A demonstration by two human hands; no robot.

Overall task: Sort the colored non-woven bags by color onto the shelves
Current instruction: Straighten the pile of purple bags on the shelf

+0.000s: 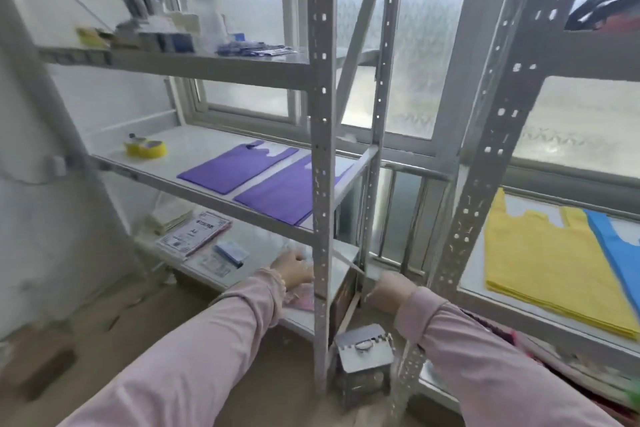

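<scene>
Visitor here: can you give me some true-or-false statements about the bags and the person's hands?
1. Two purple bags lie side by side on the middle shelf. True.
2. The yellow bag shares that shelf. False: it lies on the right-hand shelf, and a blue bag overlaps it.
3. A yellow tape roll sits on the purple bags' shelf. True.
4. Both hands rest on the purple bags. False: the left hand and right hand reach low, near the bottom shelf.

Single head view, looking forward-down at shelving units (322, 163) near window, close range.
</scene>
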